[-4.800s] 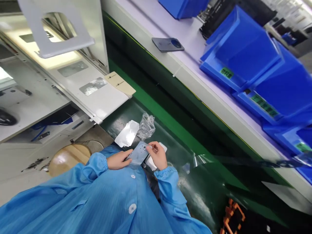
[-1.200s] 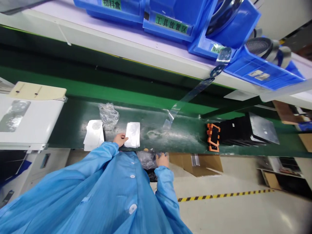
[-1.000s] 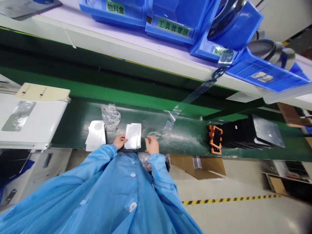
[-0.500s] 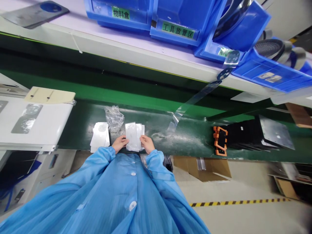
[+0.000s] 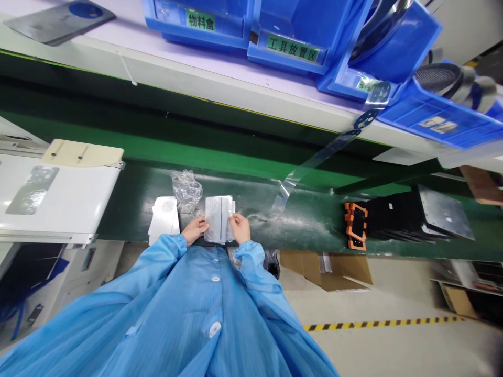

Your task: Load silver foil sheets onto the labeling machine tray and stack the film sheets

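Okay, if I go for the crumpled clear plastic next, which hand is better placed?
Probably the left hand: it's at the left edge of the grey panels, with the crumpled plastic just beyond it. The right hand is at their right edge, so it would likely reach across.

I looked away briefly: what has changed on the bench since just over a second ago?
The right hand has moved up from below the near edge of the green bench to the right side of the sheet pile, which it touches. The pile is spread wider sideways. The left hand stays at the pile's left side; the white sheets and crumpled film stay put.
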`<state>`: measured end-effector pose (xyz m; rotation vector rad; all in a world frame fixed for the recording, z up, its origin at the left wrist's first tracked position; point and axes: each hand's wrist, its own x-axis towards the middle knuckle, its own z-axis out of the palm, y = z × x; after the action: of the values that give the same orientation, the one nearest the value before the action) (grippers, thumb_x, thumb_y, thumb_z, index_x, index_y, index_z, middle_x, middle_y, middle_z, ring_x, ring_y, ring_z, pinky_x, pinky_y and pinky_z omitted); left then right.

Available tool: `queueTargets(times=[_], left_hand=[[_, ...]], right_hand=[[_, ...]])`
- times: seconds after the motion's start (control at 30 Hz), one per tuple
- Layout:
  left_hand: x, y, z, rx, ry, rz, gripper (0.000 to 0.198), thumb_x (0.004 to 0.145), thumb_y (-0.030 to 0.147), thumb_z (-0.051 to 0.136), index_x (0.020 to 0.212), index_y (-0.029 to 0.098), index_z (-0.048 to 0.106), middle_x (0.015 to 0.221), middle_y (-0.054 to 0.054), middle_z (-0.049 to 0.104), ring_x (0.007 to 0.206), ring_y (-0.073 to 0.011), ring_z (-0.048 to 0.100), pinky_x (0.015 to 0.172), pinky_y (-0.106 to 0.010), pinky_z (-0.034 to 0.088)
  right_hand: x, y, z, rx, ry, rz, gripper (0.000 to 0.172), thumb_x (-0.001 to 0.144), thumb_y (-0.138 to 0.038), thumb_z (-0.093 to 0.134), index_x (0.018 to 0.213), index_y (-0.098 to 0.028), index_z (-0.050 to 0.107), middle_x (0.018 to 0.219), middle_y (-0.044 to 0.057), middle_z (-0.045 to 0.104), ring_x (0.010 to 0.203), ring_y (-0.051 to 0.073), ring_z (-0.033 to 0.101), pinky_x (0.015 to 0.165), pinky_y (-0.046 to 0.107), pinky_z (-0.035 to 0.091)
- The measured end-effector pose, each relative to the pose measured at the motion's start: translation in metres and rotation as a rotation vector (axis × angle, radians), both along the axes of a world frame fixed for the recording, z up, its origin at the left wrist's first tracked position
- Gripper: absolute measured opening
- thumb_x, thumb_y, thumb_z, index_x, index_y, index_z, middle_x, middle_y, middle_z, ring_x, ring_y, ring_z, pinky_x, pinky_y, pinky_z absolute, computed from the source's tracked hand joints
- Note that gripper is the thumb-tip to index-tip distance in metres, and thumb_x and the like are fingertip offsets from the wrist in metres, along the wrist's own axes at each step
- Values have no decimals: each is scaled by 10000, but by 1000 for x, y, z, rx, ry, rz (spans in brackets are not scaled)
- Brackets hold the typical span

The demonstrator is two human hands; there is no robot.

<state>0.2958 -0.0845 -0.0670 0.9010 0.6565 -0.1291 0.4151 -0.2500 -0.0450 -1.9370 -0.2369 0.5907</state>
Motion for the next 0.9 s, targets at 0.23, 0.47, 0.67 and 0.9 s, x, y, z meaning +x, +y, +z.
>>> queueTargets(times=[0.23, 0.47, 0.67, 0.9], left_hand=[[-11, 4, -9, 40, 72, 65, 494, 527, 360, 901, 843, 161, 578, 680, -3, 672, 618, -167, 651, 597, -261, 500], [-9, 2, -2, 27, 64, 71, 507, 545, 361, 892, 886, 164, 573, 686, -12, 687, 634, -173, 662, 599, -256, 498], [-8, 5, 6, 12, 38, 47, 505, 573, 358, 889, 932, 155, 596, 751, -37, 706, 690, -183, 682, 672, -299, 543], [-10, 6, 6, 2, 44, 44, 430, 604, 328, 872, 888, 143, 608, 808, -77, 721, 746, -222, 702, 696, -351, 573]], right_hand=[[19, -6, -3, -340, -192, -76, 227, 771, -177, 558, 949, -155, 697, 946, 127, 705, 970, 260, 637, 947, 393, 455], [-5, 9, 14, -13, 1, 75, 370, 871, -389, 485, 1124, -170, 643, 981, 84, 704, 828, 205, 664, 780, 345, 550], [-17, 23, 17, -5, 57, 74, 187, 757, -338, 557, 853, -215, 659, 751, 12, 707, 628, 171, 652, 605, 276, 538], [-4, 21, 10, -173, -82, -30, 171, 693, -336, 619, 804, -207, 632, 692, 2, 685, 647, 175, 646, 679, 284, 522]])
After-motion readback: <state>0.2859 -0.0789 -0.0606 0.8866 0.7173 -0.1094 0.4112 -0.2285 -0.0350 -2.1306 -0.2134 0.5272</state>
